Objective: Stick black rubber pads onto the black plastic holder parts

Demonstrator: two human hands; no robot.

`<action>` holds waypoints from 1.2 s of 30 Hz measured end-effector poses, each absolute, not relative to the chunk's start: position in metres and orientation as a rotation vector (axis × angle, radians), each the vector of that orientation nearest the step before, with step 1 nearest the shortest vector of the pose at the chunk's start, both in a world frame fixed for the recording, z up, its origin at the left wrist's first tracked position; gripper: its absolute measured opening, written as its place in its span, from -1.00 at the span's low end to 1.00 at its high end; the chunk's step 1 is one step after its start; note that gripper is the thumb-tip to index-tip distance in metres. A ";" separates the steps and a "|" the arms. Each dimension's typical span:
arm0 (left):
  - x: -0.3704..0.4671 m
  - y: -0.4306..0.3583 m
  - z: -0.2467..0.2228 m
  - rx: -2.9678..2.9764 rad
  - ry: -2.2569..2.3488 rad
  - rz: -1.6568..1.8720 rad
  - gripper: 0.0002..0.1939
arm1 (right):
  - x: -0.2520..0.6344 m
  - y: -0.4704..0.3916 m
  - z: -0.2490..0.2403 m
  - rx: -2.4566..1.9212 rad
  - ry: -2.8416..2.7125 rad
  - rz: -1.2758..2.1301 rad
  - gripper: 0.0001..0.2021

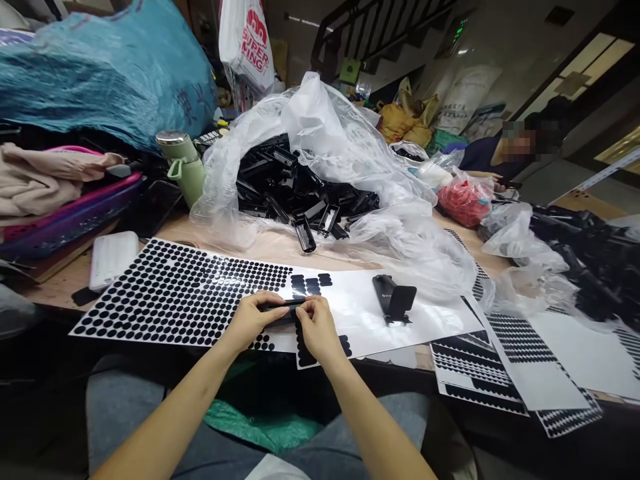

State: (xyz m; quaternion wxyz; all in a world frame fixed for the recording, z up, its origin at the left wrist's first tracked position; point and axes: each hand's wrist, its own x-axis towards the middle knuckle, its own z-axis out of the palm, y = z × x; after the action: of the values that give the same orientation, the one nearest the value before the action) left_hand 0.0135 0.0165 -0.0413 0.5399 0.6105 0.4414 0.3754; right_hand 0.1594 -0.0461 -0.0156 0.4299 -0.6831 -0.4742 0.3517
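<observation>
My left hand [253, 321] grips a black plastic part [281, 315] at its left end, thumb lying along it. At the other end, the fingertips of my right hand [317, 325] are pinched together against the same part. Whether a small sticker is between those fingers I cannot make out. Beneath both hands lies a white sheet of round black stickers [200, 280]. A smaller sheet with black oblong stickers [306, 355] is partly hidden under my right hand. To the right, a black folding stand [395, 298] rests on white backing paper [350, 300].
Behind the sheets, a clear plastic bag [320, 127] spills several black plastic parts [305, 230]. A green flask [184, 170] and white box [114, 257] stand left. More sticker sheets [530, 360] overlap at right. A person [515, 150] sits beyond the table's far right.
</observation>
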 end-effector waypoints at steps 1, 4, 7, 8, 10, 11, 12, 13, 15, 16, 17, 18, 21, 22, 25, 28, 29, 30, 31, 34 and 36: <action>0.014 0.016 -0.041 1.456 1.047 0.893 -0.77 | 0.159 -0.046 -0.017 -1.713 -1.185 0.868 -0.89; 0.015 0.015 -0.039 1.450 1.047 0.894 -0.77 | 0.156 -0.048 -0.019 -1.732 -1.190 0.837 -0.89; 0.017 0.015 -0.037 1.428 1.061 0.890 -0.77 | 0.151 -0.052 -0.021 -1.737 -1.205 0.798 -0.89; 0.017 0.015 -0.037 1.419 1.067 0.892 -0.77 | 0.150 -0.053 -0.022 -1.736 -1.219 0.778 -0.88; 0.018 0.015 -0.037 1.389 1.078 0.901 -0.77 | 0.153 -0.052 -0.022 -1.733 -1.260 0.704 -0.89; 0.019 0.015 -0.037 1.369 1.083 0.906 -0.77 | 0.157 -0.048 -0.022 -1.746 -1.270 0.642 -0.91; 0.019 0.015 -0.037 1.350 1.087 0.904 -0.76 | 0.164 -0.043 -0.022 -1.779 -1.265 0.569 -0.90; 0.020 0.015 -0.037 1.334 1.088 0.896 -0.76 | 0.172 -0.035 -0.021 -1.840 -1.247 0.498 -0.86; 0.020 0.015 -0.038 1.321 1.090 0.873 -0.75 | 0.193 -0.017 -0.021 -2.043 -1.195 0.408 -0.78; 0.020 0.014 -0.038 1.321 1.092 0.864 -0.75 | 0.203 -0.008 -0.022 -2.161 -1.190 0.424 -0.76; 0.020 0.014 -0.038 1.320 1.096 0.861 -0.75 | 0.212 0.000 -0.023 -2.245 -1.189 0.449 -0.75; 0.020 0.013 -0.038 1.317 1.102 0.859 -0.75 | 0.219 0.006 -0.024 -2.301 -1.193 0.484 -0.76; 0.019 0.013 -0.038 1.304 1.116 0.846 -0.75 | 0.227 0.014 -0.031 -2.319 -1.184 0.543 -0.83; 0.019 0.012 -0.038 1.302 1.116 0.839 -0.75 | 0.228 0.015 -0.033 -2.312 -1.175 0.551 -0.84; 0.018 0.013 -0.038 1.301 1.116 0.831 -0.74 | 0.227 0.016 -0.036 -2.275 -1.133 0.575 -0.86; 0.018 0.014 -0.038 1.286 1.124 0.829 -0.73 | 0.230 0.015 -0.034 -2.188 -1.088 0.638 -0.92; 0.018 0.014 -0.039 1.276 1.127 0.830 -0.73 | 0.232 0.012 -0.032 -2.142 -1.076 0.668 -0.92; 0.018 0.014 -0.039 1.265 1.128 0.831 -0.73 | 0.233 0.008 -0.029 -2.092 -1.066 0.698 -0.90; 0.017 0.015 -0.038 1.251 1.127 0.832 -0.74 | 0.233 0.001 -0.026 -2.047 -1.063 0.724 -0.87; 0.016 0.014 -0.036 1.208 1.113 0.842 -0.73 | 0.229 -0.027 -0.016 -1.826 -0.969 0.954 -0.78; 0.016 0.013 -0.033 1.208 1.093 0.852 -0.72 | 0.223 -0.047 -0.009 -1.608 -0.824 1.185 -0.75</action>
State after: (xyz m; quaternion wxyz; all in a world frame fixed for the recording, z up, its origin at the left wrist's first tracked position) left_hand 0.0165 0.0135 -0.0326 0.6066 0.5225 0.4727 0.3683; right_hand 0.2226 -0.0469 -0.0089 0.4709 -0.6564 -0.3365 0.4839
